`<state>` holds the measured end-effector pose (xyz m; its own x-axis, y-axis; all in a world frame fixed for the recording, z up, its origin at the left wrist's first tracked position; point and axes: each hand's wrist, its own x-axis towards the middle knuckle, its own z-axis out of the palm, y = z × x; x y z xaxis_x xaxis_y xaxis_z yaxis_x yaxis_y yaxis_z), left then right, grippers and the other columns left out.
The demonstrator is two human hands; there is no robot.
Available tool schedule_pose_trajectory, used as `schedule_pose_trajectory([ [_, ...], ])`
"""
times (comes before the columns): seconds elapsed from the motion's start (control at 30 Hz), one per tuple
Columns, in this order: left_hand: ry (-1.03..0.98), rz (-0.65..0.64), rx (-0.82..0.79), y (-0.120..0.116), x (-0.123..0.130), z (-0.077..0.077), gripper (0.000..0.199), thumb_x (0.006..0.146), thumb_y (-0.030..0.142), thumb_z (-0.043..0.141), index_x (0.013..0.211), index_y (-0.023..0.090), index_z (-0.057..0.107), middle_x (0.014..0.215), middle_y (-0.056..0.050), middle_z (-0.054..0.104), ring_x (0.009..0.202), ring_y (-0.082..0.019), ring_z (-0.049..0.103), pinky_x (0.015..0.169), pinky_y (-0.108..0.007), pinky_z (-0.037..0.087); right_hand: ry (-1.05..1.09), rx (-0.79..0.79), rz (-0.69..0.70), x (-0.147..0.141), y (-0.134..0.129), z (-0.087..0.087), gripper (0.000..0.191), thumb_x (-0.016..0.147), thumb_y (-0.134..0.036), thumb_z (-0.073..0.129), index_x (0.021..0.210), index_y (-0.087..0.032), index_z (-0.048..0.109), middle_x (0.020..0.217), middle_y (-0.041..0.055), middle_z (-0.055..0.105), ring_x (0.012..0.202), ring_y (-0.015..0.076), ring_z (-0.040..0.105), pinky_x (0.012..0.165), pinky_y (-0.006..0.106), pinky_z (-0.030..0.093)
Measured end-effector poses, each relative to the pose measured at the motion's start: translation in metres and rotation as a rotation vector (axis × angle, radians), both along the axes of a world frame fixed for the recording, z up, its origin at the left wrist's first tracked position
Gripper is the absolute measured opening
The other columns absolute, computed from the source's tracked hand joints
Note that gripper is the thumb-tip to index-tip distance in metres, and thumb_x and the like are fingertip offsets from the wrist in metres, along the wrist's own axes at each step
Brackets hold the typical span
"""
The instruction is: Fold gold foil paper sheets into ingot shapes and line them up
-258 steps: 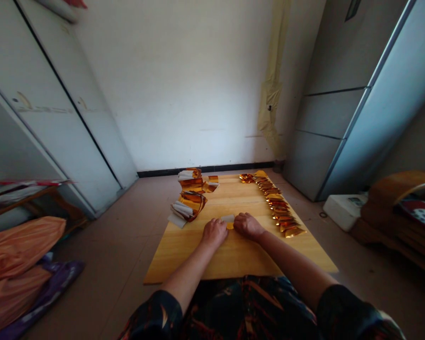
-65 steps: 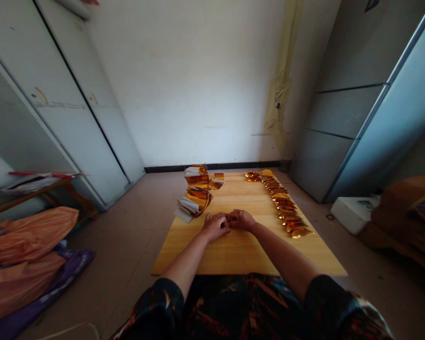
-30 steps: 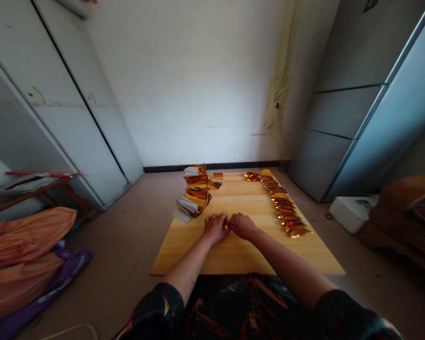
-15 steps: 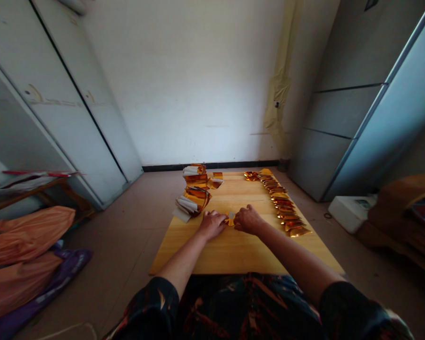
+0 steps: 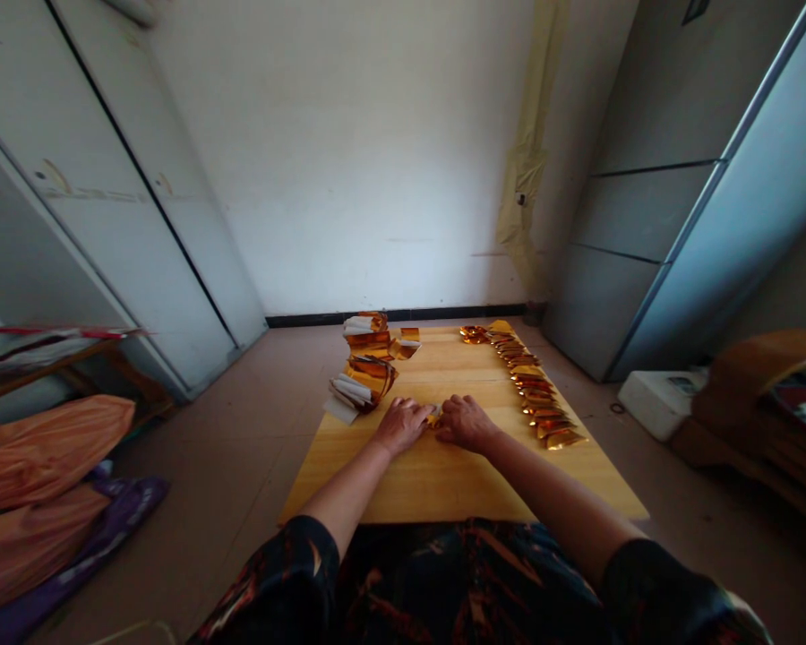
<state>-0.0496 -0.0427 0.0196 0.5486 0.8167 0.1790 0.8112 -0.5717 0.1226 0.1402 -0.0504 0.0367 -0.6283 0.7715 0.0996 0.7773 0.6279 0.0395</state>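
A small piece of gold foil paper lies on the wooden table between my two hands, mostly covered by fingers. My left hand is closed on its left side. From the right, my right hand presses on the same piece with bent fingers. Left of my hands stand bundles of gold foil paper with pale backs showing. Along the table's right side runs a row of folded gold paper pieces.
A loose curled gold sheet and a shiny gold piece lie toward the table's far edge. Grey cabinets stand left, a fridge right. Orange cloth lies at left, a white box on the right-hand floor.
My right hand has come down and slightly left over the foil paper, covering more of it. My left hand stays at the paper's left side. The view has shifted slightly.
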Motion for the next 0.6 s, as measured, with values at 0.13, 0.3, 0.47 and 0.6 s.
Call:
schedule_pose_trajectory([
  [0.13, 0.023, -0.025, 0.001, 0.002, 0.0, 0.002, 0.039, 0.088, 0.023, 0.044, 0.126, 0.032, 0.049, 0.101, -0.006, 0.064, 0.104, -0.022, 0.052, 0.093, -0.036, 0.033, 0.012, 0.001, -0.147, -0.013, -0.006, -0.004, 0.035, 0.083, -0.046, 0.056, 0.096, -0.016, 0.068, 0.096, 0.0128, 0.063, 0.093, 0.0238, 0.053, 0.077, 0.031, 0.038],
  [0.3, 0.033, -0.035, 0.013, 0.003, 0.0, 0.003, 0.039, 0.089, 0.02, 0.041, 0.126, 0.031, 0.05, 0.097, -0.006, 0.065, 0.1, -0.022, 0.054, 0.092, -0.036, 0.035, 0.063, 0.027, -0.255, -0.017, -0.007, -0.014, 0.028, 0.087, -0.038, 0.049, 0.095, -0.018, 0.067, 0.096, 0.0119, 0.062, 0.092, 0.0223, 0.054, 0.075, 0.03, 0.039],
  [0.47, -0.028, -0.02, 0.037, 0.005, -0.003, -0.002, 0.039, 0.086, 0.023, 0.048, 0.125, 0.026, 0.05, 0.103, -0.006, 0.065, 0.1, -0.022, 0.055, 0.09, -0.036, 0.037, 0.067, 0.049, -0.28, -0.018, -0.006, -0.025, 0.028, 0.091, -0.023, 0.039, 0.094, -0.017, 0.066, 0.096, 0.0122, 0.061, 0.093, 0.0211, 0.053, 0.075, 0.03, 0.037],
  [0.6, -0.121, -0.002, 0.058, 0.003, -0.004, -0.007, 0.04, 0.079, 0.015, 0.054, 0.118, 0.023, 0.055, 0.101, -0.005, 0.067, 0.097, -0.022, 0.057, 0.087, -0.035, 0.041, 0.123, 0.016, -0.327, -0.012, -0.009, -0.025, 0.03, 0.093, -0.024, 0.038, 0.092, -0.02, 0.068, 0.096, 0.0094, 0.061, 0.093, 0.0195, 0.052, 0.075, 0.028, 0.037],
])
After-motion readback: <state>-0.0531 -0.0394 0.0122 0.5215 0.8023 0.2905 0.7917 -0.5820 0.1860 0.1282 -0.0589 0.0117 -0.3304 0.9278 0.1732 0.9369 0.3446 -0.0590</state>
